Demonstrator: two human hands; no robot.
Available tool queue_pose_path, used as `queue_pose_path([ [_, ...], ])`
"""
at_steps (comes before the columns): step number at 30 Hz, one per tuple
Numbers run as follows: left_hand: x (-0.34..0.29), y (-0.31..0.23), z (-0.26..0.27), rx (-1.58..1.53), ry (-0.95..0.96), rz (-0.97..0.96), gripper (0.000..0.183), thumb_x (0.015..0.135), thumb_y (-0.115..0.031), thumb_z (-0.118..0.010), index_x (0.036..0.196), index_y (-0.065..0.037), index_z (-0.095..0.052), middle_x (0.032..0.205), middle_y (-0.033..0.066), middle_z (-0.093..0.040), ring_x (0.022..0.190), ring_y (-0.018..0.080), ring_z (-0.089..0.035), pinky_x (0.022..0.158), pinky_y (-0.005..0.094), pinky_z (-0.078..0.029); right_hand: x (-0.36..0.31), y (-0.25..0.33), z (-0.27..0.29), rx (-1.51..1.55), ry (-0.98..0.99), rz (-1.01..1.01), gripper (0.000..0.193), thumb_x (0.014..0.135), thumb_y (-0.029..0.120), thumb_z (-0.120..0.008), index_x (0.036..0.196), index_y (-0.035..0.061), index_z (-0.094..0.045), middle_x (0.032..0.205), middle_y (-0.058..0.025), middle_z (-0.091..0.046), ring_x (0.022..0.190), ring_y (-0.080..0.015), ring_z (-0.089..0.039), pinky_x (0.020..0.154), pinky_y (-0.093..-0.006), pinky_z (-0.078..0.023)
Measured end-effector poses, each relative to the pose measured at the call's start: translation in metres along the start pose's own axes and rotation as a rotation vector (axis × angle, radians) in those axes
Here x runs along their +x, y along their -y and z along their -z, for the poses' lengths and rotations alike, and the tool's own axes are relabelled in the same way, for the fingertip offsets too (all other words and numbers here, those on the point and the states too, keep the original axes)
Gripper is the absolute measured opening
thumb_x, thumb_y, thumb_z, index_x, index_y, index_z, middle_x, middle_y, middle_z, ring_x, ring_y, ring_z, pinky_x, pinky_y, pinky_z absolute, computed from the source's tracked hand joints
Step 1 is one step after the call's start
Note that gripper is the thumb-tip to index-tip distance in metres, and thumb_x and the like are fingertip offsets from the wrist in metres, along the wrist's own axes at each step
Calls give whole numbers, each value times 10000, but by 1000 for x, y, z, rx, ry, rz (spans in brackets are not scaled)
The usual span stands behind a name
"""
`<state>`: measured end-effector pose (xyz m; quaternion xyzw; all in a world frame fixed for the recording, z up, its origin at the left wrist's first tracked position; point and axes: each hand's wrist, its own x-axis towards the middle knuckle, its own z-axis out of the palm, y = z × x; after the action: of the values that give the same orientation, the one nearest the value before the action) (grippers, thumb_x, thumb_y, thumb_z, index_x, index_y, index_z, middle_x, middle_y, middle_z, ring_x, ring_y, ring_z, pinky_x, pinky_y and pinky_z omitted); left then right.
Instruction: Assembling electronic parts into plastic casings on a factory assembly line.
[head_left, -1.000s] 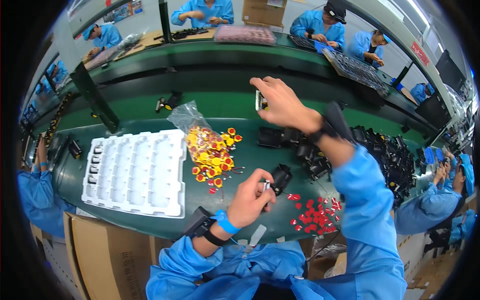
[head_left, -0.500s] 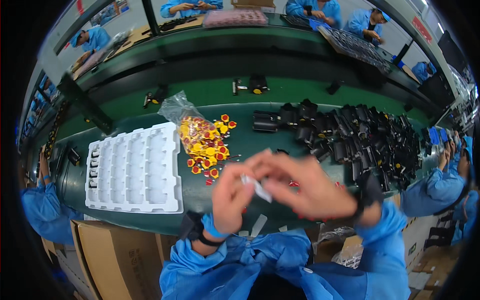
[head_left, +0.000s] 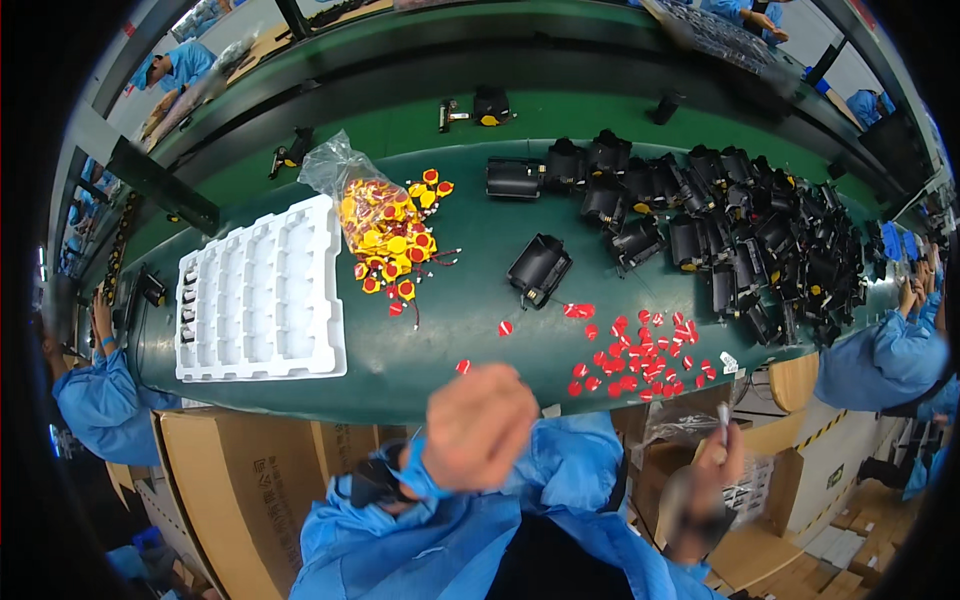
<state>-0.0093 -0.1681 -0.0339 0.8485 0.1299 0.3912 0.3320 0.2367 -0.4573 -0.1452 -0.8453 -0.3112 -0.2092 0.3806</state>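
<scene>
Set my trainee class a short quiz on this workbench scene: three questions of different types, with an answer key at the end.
1. True or false: the white tray lies to the left of the yellow-and-red parts.

2. What colour are most of the small flat pieces scattered toward the near edge of the table?
A) blue
B) red
C) white

3. Fill in: a slim pale piece is held in the person's ____.

Key: 1 true; 2 B; 3 right hand.
</scene>
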Motion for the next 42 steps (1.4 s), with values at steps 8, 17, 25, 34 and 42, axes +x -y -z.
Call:
queue_pose_path([
  [8, 71, 74, 6, 493, 351, -69, 260, 846, -113, -694, 1076, -39, -599, 700, 120, -573, 677, 326, -599, 575, 451, -461, 4, 45, -20, 119, 428, 2, 194, 855, -3, -665, 1039, -53, -632, 909, -196, -675, 788, -387, -651, 705, -391, -514],
  [17, 60, 66, 1, 530, 233, 59, 247, 915, -257, -668, 984, -52, -548, 652, 134, -596, 619, 336, -621, 548, 445, -464, 87, 178, -40, 636, 393, 563, 216, 683, -162, -663, 875, -65, -640, 773, -167, -664, 665, -316, -677, 592, -345, -546],
  [25, 45, 112, 79, 770, 250, 344, 309, 884, -223, -668, 1139, -68, -589, 702, 177, -646, 711, 381, -658, 600, 495, -486, 118, 218, -72, 758, 476, 739, 184, 699, -158, -675, 861, -79, -635, 716, -148, -637, 625, -293, -660, 558, -342, -531],
  [34, 44, 92, 70, 719, 223, -12, 240, 805, -62, -632, 1039, -22, -594, 684, 116, -563, 665, 322, -598, 601, 434, -455, 115, 222, -81, 703, 573, 773, 200, 744, -92, -707, 926, -54, -635, 724, -112, -639, 625, -204, -650, 526, -292, -496],
  [42, 33, 11, 29, 388, 136, -512, 227, 627, 27, -687, 841, 80, -638, 785, 177, -622, 711, 336, -627, 678, 404, -542, 93, 230, -93, 1463, 1403, -506, 209, 1008, 175, -582, 913, -8, -618, 665, -52, -629, 548, -102, -607, 462, -219, -458],
])
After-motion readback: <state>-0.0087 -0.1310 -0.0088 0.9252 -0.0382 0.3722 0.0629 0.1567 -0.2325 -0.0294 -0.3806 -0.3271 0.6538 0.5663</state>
